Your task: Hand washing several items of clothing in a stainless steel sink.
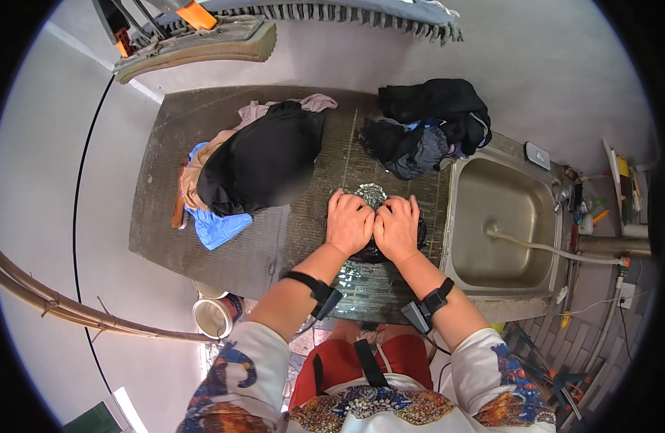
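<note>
My left hand (350, 223) and my right hand (396, 226) are side by side, knuckles nearly touching, bent over a dark wet cloth (373, 255) on a ridged stone washing slab (240, 260). Both hands press and grip the cloth, though the fingertips are largely hidden beneath them. Clear water or suds (371, 194) glisten just beyond my fingers. To the left lies a heap with a black garment (256, 157) on top; tan cloth (194, 184) and blue cloth (216, 224) stick out from under it. A second pile of dark clothes (430, 124) sits at the back right.
A steel sink (503, 211) is set into the counter at right, with a hose (549, 249) running into it. A wooden-backed brush (179, 197) lies beside the left heap. A squeegee-like head (202, 54) and a fringed mop (338, 13) hang along the back wall.
</note>
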{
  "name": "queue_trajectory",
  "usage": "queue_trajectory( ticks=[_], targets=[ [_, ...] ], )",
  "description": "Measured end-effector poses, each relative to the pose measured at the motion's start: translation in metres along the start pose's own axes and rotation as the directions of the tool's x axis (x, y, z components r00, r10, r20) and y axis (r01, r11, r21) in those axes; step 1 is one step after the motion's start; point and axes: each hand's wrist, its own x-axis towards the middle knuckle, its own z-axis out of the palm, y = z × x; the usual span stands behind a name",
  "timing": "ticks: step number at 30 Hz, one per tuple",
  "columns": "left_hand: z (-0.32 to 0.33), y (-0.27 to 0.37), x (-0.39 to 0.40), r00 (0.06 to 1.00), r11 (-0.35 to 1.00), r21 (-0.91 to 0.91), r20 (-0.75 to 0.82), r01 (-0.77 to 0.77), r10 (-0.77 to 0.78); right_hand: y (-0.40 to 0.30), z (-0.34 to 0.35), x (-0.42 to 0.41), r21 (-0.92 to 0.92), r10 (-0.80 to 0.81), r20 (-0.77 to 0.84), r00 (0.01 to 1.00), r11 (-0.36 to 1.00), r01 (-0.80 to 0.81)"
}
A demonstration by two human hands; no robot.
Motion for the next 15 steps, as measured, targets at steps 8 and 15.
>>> queue_trajectory(
  ticks=[8, 15],
  targets=[
    [-0.019, 0.052, -0.122, 0.995, 0.991, -0.134, -0.101, 0.009, -0.023, -0.016, -0.026, -0.113, 0.119, -0.088, -0.033, 0.996, 0.989, 0.092],
    [0.001, 0.020, -0.071, 0.993, 0.987, -0.153, -0.114, -0.039, 0.021, 0.000, -0.006, -0.058, 0.196, -0.162, -0.040, 0.986, 0.966, 0.167]
  ],
)
